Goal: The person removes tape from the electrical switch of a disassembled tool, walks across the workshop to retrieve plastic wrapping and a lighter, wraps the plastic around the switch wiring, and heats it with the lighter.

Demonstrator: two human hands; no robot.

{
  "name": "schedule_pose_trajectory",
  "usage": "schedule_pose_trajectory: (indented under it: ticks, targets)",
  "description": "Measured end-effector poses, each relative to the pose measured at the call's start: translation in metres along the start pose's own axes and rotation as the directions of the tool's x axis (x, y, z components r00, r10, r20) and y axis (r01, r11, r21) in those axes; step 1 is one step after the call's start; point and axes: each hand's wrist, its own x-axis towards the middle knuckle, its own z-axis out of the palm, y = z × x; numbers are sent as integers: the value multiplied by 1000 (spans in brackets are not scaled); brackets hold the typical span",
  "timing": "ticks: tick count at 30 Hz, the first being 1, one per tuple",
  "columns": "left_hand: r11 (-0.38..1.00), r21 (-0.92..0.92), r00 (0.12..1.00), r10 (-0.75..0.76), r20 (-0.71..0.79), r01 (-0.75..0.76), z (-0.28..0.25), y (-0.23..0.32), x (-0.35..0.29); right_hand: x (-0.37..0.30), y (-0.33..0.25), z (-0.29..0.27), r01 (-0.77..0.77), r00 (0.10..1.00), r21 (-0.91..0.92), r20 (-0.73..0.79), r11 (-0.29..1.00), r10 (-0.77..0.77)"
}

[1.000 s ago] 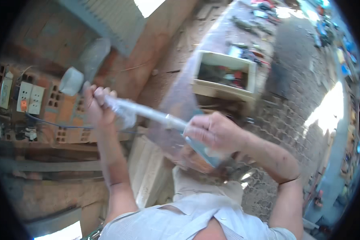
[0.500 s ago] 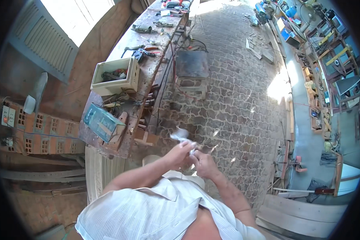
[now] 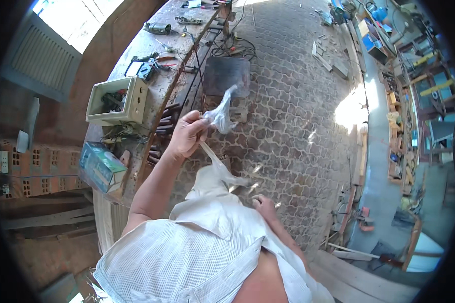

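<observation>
My left hand is raised near the side of the workbench, its fingers pinched shut on a thin, crumpled clear plastic bag. The upper part of the bag sticks out past the fingertips, and a twisted whitish strip hangs below the hand toward my trouser leg. Whether the strip belongs to the same bag I cannot tell. My right hand is low beside my right leg, fingers curled. The inside of that hand is hidden, so anything in it does not show.
At left, the wooden workbench carries a cream plastic bin of small parts, a teal box and several tools. A dark-topped stool stands ahead on the paving-block floor. Timber and shelving line the right side.
My hands were together in front of me on the plastic; now they are apart. The left has risen forward and left with the bag, and the right has dropped toward my leg. The view has shifted.
</observation>
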Motion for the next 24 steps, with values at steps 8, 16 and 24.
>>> schedule_pose_trajectory:
  ticks: [8,16,24]
  targets:
    - [827,554,943,103,-315,94,28,-2,115,92,111,-86,-475,879,59,71,878,471]
    - [702,591,847,-33,-530,397,25,-101,128,305,90,-221,-216,934,-354,197,910,299]
    - [853,429,641,154,-752,298,13,-80,159,496,44,-272,264,831,-396,557,880,1]
